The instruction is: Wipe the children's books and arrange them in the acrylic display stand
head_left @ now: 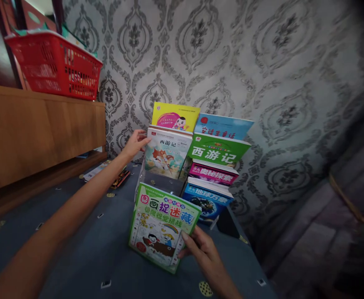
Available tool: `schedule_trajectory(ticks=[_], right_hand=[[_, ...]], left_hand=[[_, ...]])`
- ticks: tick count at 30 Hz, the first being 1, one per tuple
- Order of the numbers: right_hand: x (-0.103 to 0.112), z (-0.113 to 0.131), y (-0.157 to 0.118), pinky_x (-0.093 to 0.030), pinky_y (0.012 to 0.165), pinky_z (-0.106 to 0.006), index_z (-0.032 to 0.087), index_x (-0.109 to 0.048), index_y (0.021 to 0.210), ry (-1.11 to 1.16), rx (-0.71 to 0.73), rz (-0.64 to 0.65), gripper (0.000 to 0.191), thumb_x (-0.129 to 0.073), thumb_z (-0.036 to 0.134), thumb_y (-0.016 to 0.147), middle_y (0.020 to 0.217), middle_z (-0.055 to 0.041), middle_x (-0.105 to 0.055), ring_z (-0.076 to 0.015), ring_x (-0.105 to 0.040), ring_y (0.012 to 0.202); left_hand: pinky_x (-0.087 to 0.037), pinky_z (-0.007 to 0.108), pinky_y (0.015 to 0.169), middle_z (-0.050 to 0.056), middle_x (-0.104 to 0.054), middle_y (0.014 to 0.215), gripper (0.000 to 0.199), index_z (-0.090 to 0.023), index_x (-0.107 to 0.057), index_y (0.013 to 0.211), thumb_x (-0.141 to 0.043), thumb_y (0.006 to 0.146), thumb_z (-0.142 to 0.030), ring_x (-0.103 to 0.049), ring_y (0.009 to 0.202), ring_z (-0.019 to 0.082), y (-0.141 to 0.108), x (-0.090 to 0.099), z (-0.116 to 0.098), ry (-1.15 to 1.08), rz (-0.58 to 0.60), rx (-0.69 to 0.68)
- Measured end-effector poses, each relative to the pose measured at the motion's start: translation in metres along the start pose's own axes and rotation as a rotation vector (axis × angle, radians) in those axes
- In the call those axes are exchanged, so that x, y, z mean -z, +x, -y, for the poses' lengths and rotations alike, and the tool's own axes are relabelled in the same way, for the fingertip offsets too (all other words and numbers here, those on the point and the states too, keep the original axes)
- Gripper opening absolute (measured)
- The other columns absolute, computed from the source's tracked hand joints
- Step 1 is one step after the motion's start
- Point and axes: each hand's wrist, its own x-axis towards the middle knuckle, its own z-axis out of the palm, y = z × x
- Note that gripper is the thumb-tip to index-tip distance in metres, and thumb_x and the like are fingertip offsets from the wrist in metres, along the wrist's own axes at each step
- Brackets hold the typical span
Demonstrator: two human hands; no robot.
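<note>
My left hand (136, 144) has its fingers closed on the upper left edge of a white book (168, 153), which stands in a clear rack (163, 182). In my right hand (203, 248) is the right edge of a green picture book (164, 228), upright at the front of the rack, thumb on its cover. A yellow book (175, 117) rises behind the white one. The right column holds a light blue book (224, 126), a green book (218, 149), magenta books (213, 172) and blue books (206, 201).
More books (119, 177) lie flat on the dark patterned cloth (85, 249) to the left. A red basket (57, 64) sits on a wooden cabinet (41, 135) at the left. Patterned wallpaper is behind the rack, and a curtain (322, 232) hangs at the right.
</note>
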Motion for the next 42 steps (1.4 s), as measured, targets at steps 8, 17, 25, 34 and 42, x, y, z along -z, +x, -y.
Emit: schedule_trajectory(ticks=[8,17,25,34,42], right_hand=[[0.011,0.013,0.003,-0.059,0.054,-0.031,0.023,-0.076,0.102,-0.018,0.059,-0.067,0.043,-0.07,0.06,0.08,0.09,-0.008,-0.074,-0.0188,-0.064,0.065],[0.029,0.059,0.01,-0.058,0.053,-0.027,0.025,-0.074,0.1,0.053,0.075,-0.282,0.04,-0.081,0.053,0.073,0.104,-0.0075,-0.074,-0.0204,-0.067,0.076],[0.046,0.124,0.052,-0.059,0.055,-0.026,0.028,-0.071,0.103,0.051,0.336,-0.364,0.038,-0.083,0.045,0.071,0.113,-0.0031,-0.073,-0.0222,-0.069,0.091],[0.065,0.218,0.143,-0.064,0.067,-0.033,0.04,-0.061,0.111,-0.095,0.827,-0.455,0.032,-0.072,0.044,0.081,0.118,0.0035,-0.069,-0.0227,-0.066,0.106],[0.043,0.226,0.209,-0.062,0.068,-0.032,0.035,-0.054,0.124,-0.212,0.758,-0.457,0.037,-0.058,0.052,0.091,0.128,-0.0018,-0.064,-0.0259,-0.058,0.12]], left_hand=[[-0.045,0.022,0.057,0.007,-0.07,0.1,0.051,-0.018,-0.059,0.105,-0.08,0.064,-0.04,-0.063,0.091,0.022,0.011,-0.006,0.017,-0.044,0.181,0.035],[-0.042,0.021,0.053,0.006,-0.069,0.102,0.043,-0.018,-0.062,0.103,-0.076,0.066,-0.035,-0.062,0.087,0.02,0.016,-0.003,0.023,-0.054,0.214,0.034],[-0.044,0.022,0.055,0.006,-0.07,0.103,0.045,-0.018,-0.061,0.106,-0.075,0.067,-0.036,-0.063,0.088,0.021,0.014,-0.003,0.02,-0.031,0.231,0.048],[-0.046,0.021,0.055,0.006,-0.069,0.103,0.048,-0.018,-0.058,0.106,-0.076,0.066,-0.038,-0.063,0.086,0.02,0.017,-0.003,0.024,-0.048,0.242,0.049],[-0.045,0.02,0.053,0.006,-0.07,0.102,0.051,-0.019,-0.06,0.107,-0.078,0.064,-0.039,-0.063,0.084,0.019,0.017,-0.003,0.027,-0.092,0.236,0.046]])
